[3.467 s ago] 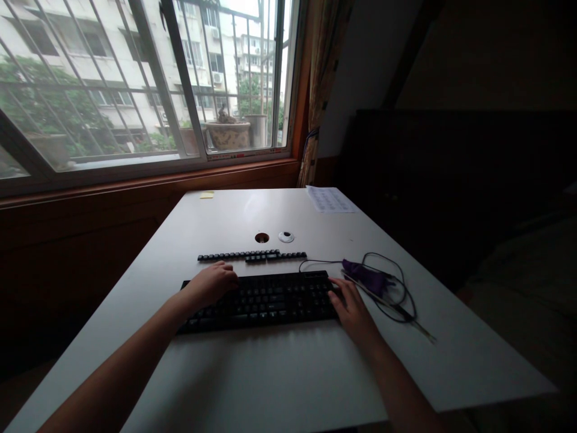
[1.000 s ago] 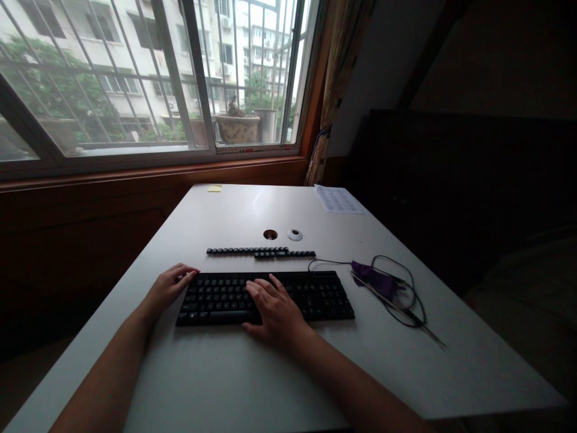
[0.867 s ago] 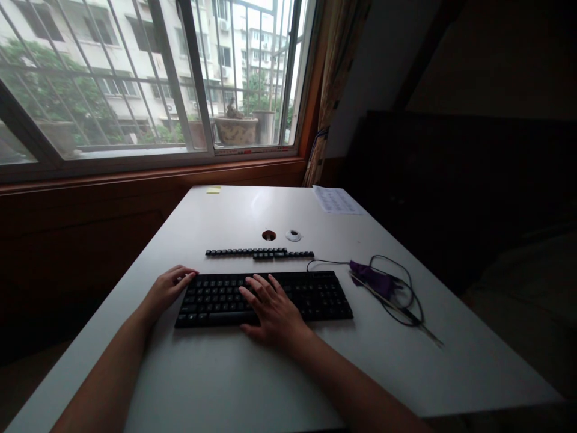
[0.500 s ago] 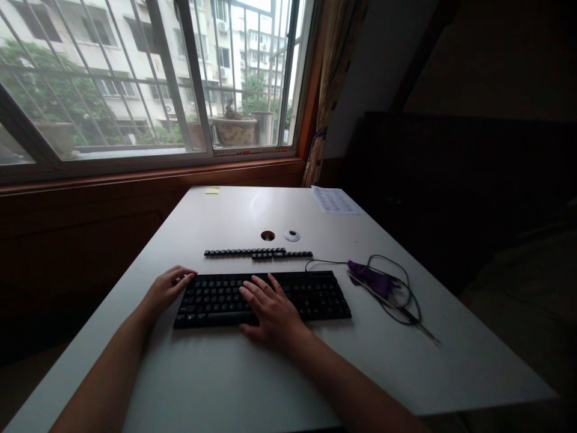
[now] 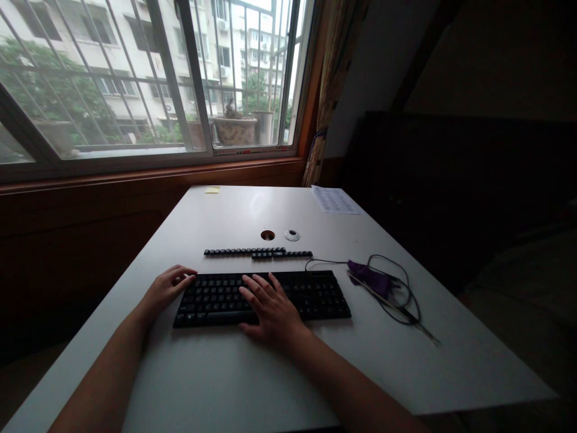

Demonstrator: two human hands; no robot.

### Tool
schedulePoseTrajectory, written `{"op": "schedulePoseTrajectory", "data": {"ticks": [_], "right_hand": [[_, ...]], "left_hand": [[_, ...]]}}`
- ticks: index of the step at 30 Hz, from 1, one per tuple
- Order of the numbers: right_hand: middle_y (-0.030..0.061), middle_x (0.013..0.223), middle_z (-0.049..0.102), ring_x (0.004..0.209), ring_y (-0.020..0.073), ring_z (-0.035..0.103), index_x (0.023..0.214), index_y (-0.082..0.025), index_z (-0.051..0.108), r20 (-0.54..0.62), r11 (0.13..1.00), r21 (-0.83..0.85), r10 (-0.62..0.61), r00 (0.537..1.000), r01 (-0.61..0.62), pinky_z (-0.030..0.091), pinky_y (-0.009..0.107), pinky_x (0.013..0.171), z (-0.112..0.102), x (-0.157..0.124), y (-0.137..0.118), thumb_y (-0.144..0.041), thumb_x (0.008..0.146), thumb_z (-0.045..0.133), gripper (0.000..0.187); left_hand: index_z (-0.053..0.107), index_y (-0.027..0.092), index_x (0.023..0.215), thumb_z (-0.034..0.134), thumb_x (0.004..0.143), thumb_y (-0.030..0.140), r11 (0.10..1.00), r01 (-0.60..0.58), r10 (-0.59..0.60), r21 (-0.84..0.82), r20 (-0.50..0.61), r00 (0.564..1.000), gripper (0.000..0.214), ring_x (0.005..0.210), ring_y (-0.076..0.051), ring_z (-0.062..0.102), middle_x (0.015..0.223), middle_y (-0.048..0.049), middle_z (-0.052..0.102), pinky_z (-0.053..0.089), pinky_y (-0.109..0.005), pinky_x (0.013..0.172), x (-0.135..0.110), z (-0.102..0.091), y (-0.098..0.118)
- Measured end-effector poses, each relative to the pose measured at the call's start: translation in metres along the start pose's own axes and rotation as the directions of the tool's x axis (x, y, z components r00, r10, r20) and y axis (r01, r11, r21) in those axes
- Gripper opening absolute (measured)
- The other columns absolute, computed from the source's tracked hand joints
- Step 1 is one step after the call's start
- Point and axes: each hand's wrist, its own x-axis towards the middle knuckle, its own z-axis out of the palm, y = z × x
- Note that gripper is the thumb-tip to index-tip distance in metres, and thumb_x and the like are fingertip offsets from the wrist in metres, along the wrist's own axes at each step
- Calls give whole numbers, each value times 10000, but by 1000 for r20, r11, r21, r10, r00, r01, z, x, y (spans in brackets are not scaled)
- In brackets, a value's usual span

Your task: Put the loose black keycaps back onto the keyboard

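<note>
A black computer keyboard (image 5: pixel 220 299) lies flat on a white table (image 5: pixel 216 379). My left hand (image 5: pixel 166 290) is at its far left corner, the thumb and fingertips close together against that corner. Over the middle keys rests my right hand (image 5: pixel 273 307), palm down with the fingers spread and the thumb along the near edge. It hides the keys under it. Just beyond the keyboard, loose black keycaps (image 5: pixel 243 251) stand in a long row, with a shorter row of keycaps (image 5: pixel 282 255) to its right.
Right of the keyboard lie a coiled black cable (image 5: pixel 408 282), a purple cloth (image 5: pixel 369 276) and a thin stick-like tool (image 5: pixel 426 334). Farther back are a round table hole (image 5: pixel 267 235), a white ring cover (image 5: pixel 292 235), a printed sheet (image 5: pixel 336 201) and yellow sticky notes (image 5: pixel 212 189).
</note>
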Motion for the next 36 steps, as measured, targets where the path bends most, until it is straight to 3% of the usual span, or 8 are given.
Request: {"op": "schedulePoseTrajectory", "data": {"ticks": [25, 30, 36], "right_hand": [[67, 1499, 465, 1417, 268, 337, 1486, -276, 345, 4, 999, 48, 5, 1000, -6, 55, 556, 1228, 0, 0, 1, -554, 841, 655, 767], [58, 1523, 424, 1405, 276, 341, 1444, -283, 401, -44, 999, 33, 22, 999, -21, 143, 544, 1214, -6, 4, 6, -542, 894, 585, 635], [91, 1316, 599, 1227, 240, 511, 1412, -233, 434, -114, 979, 109, 187, 976, -174, 355, 449, 1109, -6, 31, 35, -339, 985, 452, 440]], "left_hand": [[728, 225, 1021, 546, 918, 535, 1000, -9, 9, -10, -5, 1000, 374, 819, -214, 648, 940, -53, 670, 514, -311, 708, 0, 0, 2], [731, 219, 999, 557, 908, 536, 1000, -17, 16, -25, -16, 1000, 372, 828, -223, 651, 939, -59, 670, 523, -319, 713, 1, -1, 5], [728, 220, 1005, 560, 912, 529, 998, -11, 10, -56, -15, 1000, 364, 816, -216, 654, 944, -59, 665, 529, -324, 710, 1, 0, 4]]}}
